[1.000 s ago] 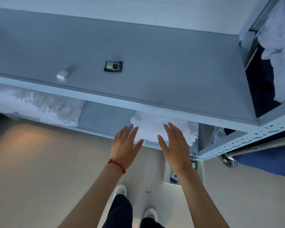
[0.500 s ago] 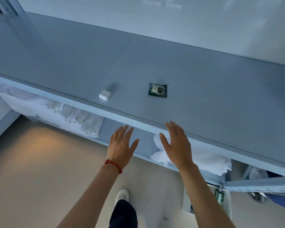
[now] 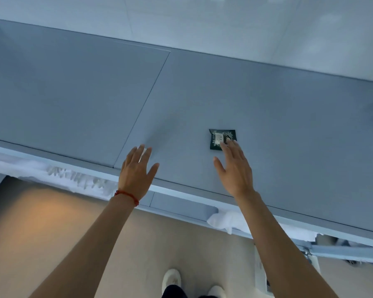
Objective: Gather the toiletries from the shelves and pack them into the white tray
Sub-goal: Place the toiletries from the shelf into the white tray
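A small dark green sachet with a white label lies flat on the grey top shelf. My right hand is spread open over the shelf, its fingertips at the sachet's near edge. My left hand, with a red cord at the wrist, is open too, and its fingers cover a small white object near the shelf's front edge, so only a sliver shows. A strip of the white tray shows on the floor behind my right forearm.
White towels lie on the lower shelf at the left, and another white towel lies under the shelf's right part. A pale wall rises behind the shelf. My white shoes stand on the beige floor below.
Both hands have moved up from below the shelf edge onto the top shelf. The left now covers the small white object, the right reaches the sachet. My view has shifted left.
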Motion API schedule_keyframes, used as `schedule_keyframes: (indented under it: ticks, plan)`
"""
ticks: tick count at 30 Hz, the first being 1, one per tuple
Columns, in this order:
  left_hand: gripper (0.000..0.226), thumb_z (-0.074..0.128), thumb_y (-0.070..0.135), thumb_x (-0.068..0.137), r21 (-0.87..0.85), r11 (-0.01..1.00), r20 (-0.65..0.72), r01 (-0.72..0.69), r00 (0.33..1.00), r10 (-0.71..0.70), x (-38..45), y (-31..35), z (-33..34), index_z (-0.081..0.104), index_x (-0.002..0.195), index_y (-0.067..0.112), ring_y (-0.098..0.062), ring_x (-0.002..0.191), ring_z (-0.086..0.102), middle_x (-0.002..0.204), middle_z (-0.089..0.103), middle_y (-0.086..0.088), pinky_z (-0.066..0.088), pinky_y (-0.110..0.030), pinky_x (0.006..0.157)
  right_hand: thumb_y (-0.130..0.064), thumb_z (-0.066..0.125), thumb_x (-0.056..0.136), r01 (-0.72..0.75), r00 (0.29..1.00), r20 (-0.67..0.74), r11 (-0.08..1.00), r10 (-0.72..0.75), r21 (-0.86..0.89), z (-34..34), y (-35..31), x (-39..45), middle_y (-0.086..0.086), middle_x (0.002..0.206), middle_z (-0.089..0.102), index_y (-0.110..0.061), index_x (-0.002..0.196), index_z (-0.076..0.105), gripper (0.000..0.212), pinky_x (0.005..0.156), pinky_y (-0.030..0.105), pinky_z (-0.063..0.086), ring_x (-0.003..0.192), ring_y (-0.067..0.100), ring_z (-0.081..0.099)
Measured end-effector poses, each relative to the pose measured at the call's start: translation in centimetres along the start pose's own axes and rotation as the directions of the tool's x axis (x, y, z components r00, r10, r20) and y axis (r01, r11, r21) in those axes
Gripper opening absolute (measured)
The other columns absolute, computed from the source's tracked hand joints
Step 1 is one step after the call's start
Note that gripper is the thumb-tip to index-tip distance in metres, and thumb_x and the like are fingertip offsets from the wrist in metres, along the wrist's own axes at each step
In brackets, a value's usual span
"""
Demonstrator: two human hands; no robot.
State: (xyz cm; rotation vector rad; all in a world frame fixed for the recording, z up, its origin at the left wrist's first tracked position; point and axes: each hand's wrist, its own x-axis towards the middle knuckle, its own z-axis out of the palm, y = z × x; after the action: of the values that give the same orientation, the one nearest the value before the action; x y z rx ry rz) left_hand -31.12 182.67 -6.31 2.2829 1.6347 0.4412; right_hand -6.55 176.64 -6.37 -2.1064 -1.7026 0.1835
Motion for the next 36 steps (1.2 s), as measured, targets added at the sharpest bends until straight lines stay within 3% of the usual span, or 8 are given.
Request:
schedule_keyframes:
  ticks: [7, 14, 18, 25, 33, 36]
  plan:
    - [0.040, 0.056, 0.011, 0.087, -0.008, 1.000, -0.009, -0.020, 1.000, 0.020, 1.9, -0.4, 2.1, 0.048, 0.125, -0.001, -0.041, 0.128, 0.033, 0.136, 0.043, -0.023, 0.032, -0.050, 0.103, -0.027, 0.048, 0.094, 0.062, 0.992, 0.111, 0.998, -0.060, -0.022, 2.5, 1.4, 3.8, 0.010, 0.151, 0.025, -0.012, 0.141, 0.029, 0.053, 0.109, 0.040, 0.027, 0.140, 0.026, 0.017]
    - [0.041, 0.046, 0.017, 0.083, -0.056, 0.992, -0.001, -0.113, 0.994, 0.113, 1.7, 3.8, 4.2, 0.053, 0.118, -0.003, -0.043, 0.121, 0.042, 0.129, 0.050, -0.024, 0.038, -0.050, 0.097, -0.035, 0.035, 0.089, 0.030, 0.999, 0.031, 0.998, -0.029, -0.046, 1.8, 3.8, 0.9, 0.015, 0.138, 0.045, -0.008, 0.132, 0.044, 0.052, 0.099, 0.044, 0.039, 0.129, 0.034, 0.039]
    - [0.047, 0.034, 0.027, 0.084, -0.085, 0.977, 0.038, -0.197, 0.979, 0.201, 1.5, 7.9, 6.1, 0.055, 0.116, -0.001, -0.042, 0.119, 0.045, 0.128, 0.052, -0.023, 0.040, -0.049, 0.095, -0.037, 0.034, 0.089, -0.050, 0.999, -0.004, 0.997, 0.050, -0.063, 0.4, 6.3, -1.7, 0.014, 0.138, 0.045, -0.009, 0.132, 0.045, 0.052, 0.100, 0.044, 0.037, 0.129, 0.033, 0.038]
    - [0.045, 0.035, 0.025, 0.084, -0.134, 0.926, 0.089, -0.353, 0.926, 0.366, 0.8, 15.6, 9.5, 0.057, 0.112, -0.003, -0.044, 0.114, 0.050, 0.123, 0.056, -0.025, 0.044, -0.053, 0.090, -0.040, 0.029, 0.089, -0.221, 0.975, -0.029, 0.971, 0.219, -0.087, -2.9, 11.2, -6.0, 0.012, 0.143, 0.039, -0.011, 0.137, 0.038, 0.057, 0.104, 0.042, 0.030, 0.134, 0.031, 0.031]
    - [0.045, 0.036, 0.024, 0.083, -0.148, 0.900, 0.084, -0.410, 0.901, 0.425, 0.3, 19.7, 11.4, 0.056, 0.113, -0.003, -0.043, 0.115, 0.050, 0.123, 0.055, -0.024, 0.044, -0.052, 0.091, -0.039, 0.032, 0.088, -0.285, 0.957, -0.080, 0.953, 0.278, -0.101, -5.5, 14.1, -8.1, 0.014, 0.136, 0.048, -0.009, 0.132, 0.044, 0.055, 0.102, 0.043, 0.033, 0.128, 0.032, 0.040]
    - [0.040, 0.045, 0.023, 0.082, -0.143, 0.909, 0.050, -0.392, 0.914, 0.402, 0.5, 19.6, 11.2, 0.056, 0.113, 0.000, -0.041, 0.116, 0.050, 0.126, 0.054, -0.023, 0.043, -0.049, 0.093, -0.037, 0.040, 0.087, -0.271, 0.961, -0.079, 0.959, 0.264, -0.080, -6.3, 15.1, -7.4, 0.014, 0.137, 0.046, -0.010, 0.130, 0.046, 0.051, 0.105, 0.043, 0.028, 0.130, 0.031, 0.037]
